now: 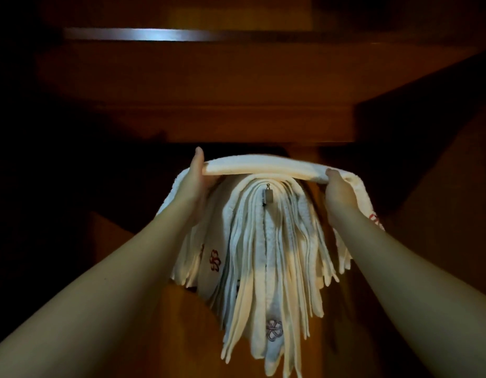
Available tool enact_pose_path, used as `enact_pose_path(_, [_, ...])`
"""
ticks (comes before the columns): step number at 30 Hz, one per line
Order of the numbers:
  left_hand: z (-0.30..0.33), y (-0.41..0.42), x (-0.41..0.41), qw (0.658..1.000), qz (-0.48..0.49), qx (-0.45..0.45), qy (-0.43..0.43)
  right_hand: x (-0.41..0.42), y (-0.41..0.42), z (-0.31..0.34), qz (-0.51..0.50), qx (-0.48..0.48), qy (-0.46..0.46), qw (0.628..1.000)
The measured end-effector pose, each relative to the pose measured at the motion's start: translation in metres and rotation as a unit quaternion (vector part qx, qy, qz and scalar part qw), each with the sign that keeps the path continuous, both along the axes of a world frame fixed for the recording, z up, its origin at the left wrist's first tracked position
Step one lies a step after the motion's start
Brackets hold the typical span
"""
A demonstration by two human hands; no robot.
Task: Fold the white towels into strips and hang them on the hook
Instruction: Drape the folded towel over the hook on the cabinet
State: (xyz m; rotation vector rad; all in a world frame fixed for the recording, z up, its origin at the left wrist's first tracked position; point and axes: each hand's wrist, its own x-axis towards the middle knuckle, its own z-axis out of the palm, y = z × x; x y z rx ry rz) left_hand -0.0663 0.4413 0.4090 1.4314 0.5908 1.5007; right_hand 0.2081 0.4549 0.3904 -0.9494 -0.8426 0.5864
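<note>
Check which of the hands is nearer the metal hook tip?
Right, narrowly. The right hand grips the folded towel right of the hook; the left hand holds it farther out, left.

Single head-worn view, facing forward and upward, close to hung towels [263, 241] and metal hook [268, 196] on dark wooden cabinet [209, 91].

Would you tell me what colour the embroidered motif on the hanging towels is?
Dark red flower-like motif on the white hanging towels, head view.
</note>
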Motion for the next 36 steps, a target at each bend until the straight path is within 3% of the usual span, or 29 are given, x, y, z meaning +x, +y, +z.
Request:
enact_pose_path(8, [-0.040, 0.017, -0.002, 0.989, 0.078, -0.076, -0.104, -0.012, 0.007, -0.030, 0.081, -0.038, 0.002, 0.996])
enact_pose_path(17, [-0.063, 0.012, 0.004, 0.992, 0.063, -0.081, -0.079, -0.002, -0.003, -0.037, 0.097, -0.066, 0.004, 0.993])
enact_pose_path(24, [-0.047, 0.005, -0.001, 0.975, 0.183, -0.090, -0.088, -0.008, -0.006, -0.023, 0.053, -0.081, -0.029, 0.995])
enact_pose_path(27, [-0.032, 0.008, -0.010, 0.971, 0.223, -0.070, -0.045, -0.004, -0.007, -0.011, 0.026, -0.072, -0.012, 0.997])
enact_pose_path(36, [-0.096, -0.006, 0.020, 0.973, 0.140, -0.179, -0.039, -0.007, -0.010, -0.067, 0.095, -0.166, -0.029, 0.981])
